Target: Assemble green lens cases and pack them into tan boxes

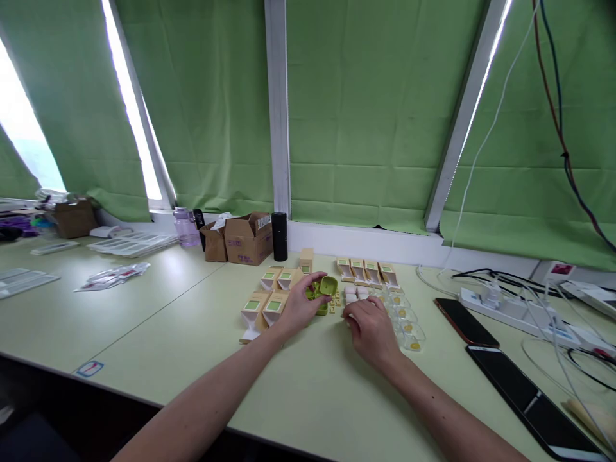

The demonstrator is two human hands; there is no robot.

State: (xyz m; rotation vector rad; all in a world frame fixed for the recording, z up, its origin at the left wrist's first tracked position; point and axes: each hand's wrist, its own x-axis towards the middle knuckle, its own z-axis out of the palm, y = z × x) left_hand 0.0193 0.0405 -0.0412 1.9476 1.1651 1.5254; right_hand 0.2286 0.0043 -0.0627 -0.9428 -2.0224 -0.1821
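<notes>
Between the fingers and thumb of my left hand [299, 307] is a small green case [328, 286], its lid standing open toward the right. Another green piece [322, 310] lies just under it on the table. My right hand [373, 328] is lowered to the table with its fingers curled together beside several small white blocks [350, 297]; what its fingertips pinch, if anything, is hidden. Several tiny yellow-green pieces [332, 309] lie between the two hands. Right of my right hand stand clear plastic cups [408, 328] with a yellow piece in each.
Open small cartons with green labels [274, 307] lie left of my hands, and more cartons [371, 271] stand behind. Further back are a brown cardboard box [249, 240], a black cylinder [280, 236] and a lilac bottle [187, 228]. Phones [466, 322] and a power strip [520, 317] lie right.
</notes>
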